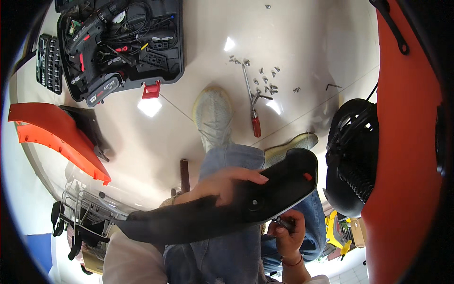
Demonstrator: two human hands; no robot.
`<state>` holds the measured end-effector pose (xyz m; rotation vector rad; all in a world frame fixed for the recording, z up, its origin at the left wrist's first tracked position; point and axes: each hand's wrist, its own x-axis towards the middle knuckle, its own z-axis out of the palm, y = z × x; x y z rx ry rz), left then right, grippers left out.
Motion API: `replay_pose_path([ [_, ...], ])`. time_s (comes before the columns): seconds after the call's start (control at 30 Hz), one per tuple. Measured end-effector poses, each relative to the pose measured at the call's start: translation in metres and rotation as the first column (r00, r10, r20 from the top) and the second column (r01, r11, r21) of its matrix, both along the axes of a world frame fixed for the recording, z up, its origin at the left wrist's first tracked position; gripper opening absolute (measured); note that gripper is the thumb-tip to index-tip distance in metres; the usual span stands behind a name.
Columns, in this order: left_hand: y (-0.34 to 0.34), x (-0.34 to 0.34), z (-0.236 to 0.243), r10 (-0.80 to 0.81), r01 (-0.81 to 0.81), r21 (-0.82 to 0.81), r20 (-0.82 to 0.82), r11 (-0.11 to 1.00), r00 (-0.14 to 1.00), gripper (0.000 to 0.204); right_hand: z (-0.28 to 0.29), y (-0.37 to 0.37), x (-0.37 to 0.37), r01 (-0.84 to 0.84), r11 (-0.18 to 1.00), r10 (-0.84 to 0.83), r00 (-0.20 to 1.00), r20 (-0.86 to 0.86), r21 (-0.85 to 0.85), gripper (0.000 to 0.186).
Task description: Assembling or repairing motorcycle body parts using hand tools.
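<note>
A long curved black plastic panel (189, 220), like a mudguard, lies across my jeans with its hollow side up. My left hand (222, 183) grips its far edge, one finger stretched along the rim toward the right. A small orange-red patch (308, 176) marks the inside of its right end, and a round fitting (255, 204) sits in the hollow. Below the panel's near edge, my right hand (289, 233) is closed around a small dark piece (285, 223). Its tip points at the panel edge; its exact kind cannot be made out.
Beyond my shoes lie loose screws (267, 85) and a red-handled screwdriver (255, 124). An open tool case (175, 52) holds a cordless drill (90, 35). Orange panels (52, 123) lie left. A large orange body (402, 142) rises at right, beside a black spring assembly (352, 151).
</note>
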<state>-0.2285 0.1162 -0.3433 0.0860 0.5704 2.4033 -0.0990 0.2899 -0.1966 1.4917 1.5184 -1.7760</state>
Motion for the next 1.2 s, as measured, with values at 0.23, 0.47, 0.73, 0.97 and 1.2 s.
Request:
replay_pose_path([
  [0.23,0.003,-0.023,0.018,-0.268,0.288,-0.036,0.276,0.957,0.923,0.031,0.007,0.013,0.010,-0.008,0.801,0.178,0.958,0.225,-0.599,0.083],
  [0.47,0.002,-0.014,0.015,-0.304,0.339,-0.082,0.281,0.937,0.910,0.027,0.009,-0.005,0.009,-0.054,0.951,0.076,0.995,0.061,-0.304,0.066],
  [0.73,0.000,0.001,0.008,-0.167,0.212,-0.064,0.420,0.975,0.892,0.024,0.016,0.000,0.007,-0.462,0.887,0.460,0.885,-0.069,-0.013,0.048],
  [0.97,0.010,-0.007,0.002,-0.189,0.175,0.071,0.346,0.982,0.919,0.023,0.021,0.012,0.085,-0.700,0.688,0.671,0.714,0.198,0.193,0.062],
  [1.2,0.010,-0.001,0.001,-0.245,0.242,0.061,0.417,0.968,0.875,0.025,-0.004,-0.008,-0.010,0.088,0.996,-0.086,0.954,0.288,0.003,0.047],
])
